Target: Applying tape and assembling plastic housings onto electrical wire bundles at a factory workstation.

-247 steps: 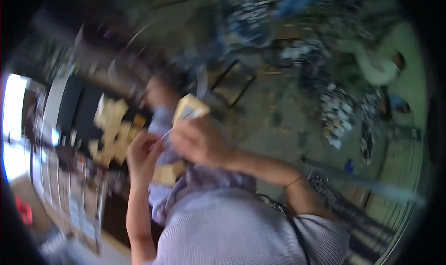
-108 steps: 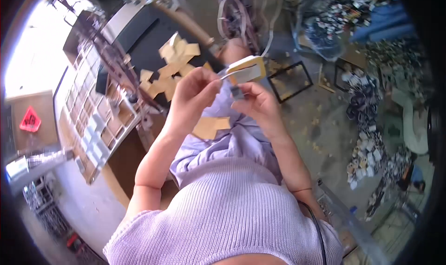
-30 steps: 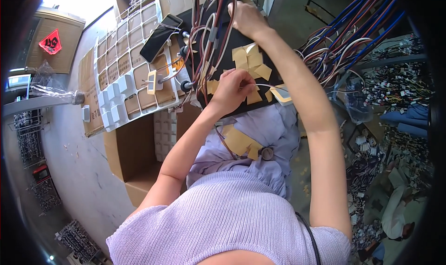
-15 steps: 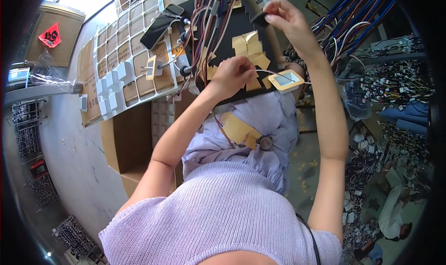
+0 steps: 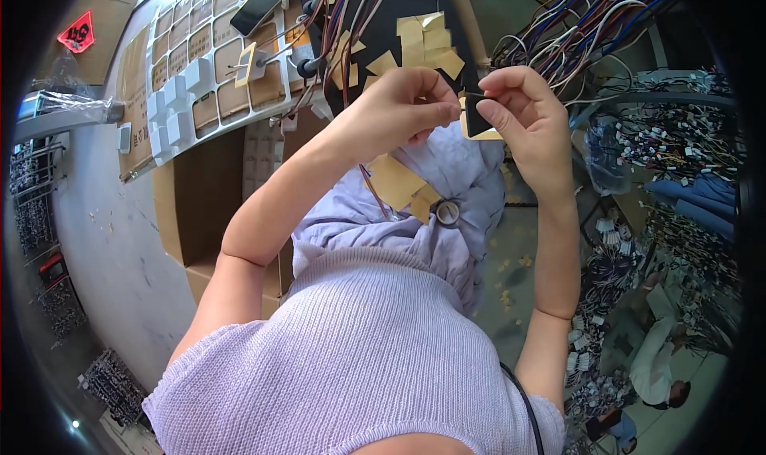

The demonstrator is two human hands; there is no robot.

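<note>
My left hand [image 5: 407, 108] is closed in a pinch at the thin cable of a yellow-framed panel; the fingers mostly hide the cable. The panel [image 5: 485, 134] lies just past the fingertips, largely covered. My right hand [image 5: 531, 124] pinches a small black strip [image 5: 476, 116] between thumb and forefinger, close beside the left fingertips. Behind both hands is a black board [image 5: 383, 36] with several yellow paper pieces [image 5: 423, 36] on it. More yellow paper [image 5: 396, 183] and a roll-like round piece [image 5: 448, 212] rest on the lilac cloth over my lap.
A white wire rack [image 5: 215, 72] with grey blocks and a dark phone [image 5: 265, 9] stands at the left on cardboard. Bundled wires [image 5: 363, 32] hang over the board. More cables [image 5: 598, 32] and connector heaps [image 5: 666, 128] fill the right. A person [image 5: 658, 359] is at lower right.
My right hand has come down from the far side with the black strip, to beside my left hand. My left hand has shifted slightly right. The panel is now mostly hidden.
</note>
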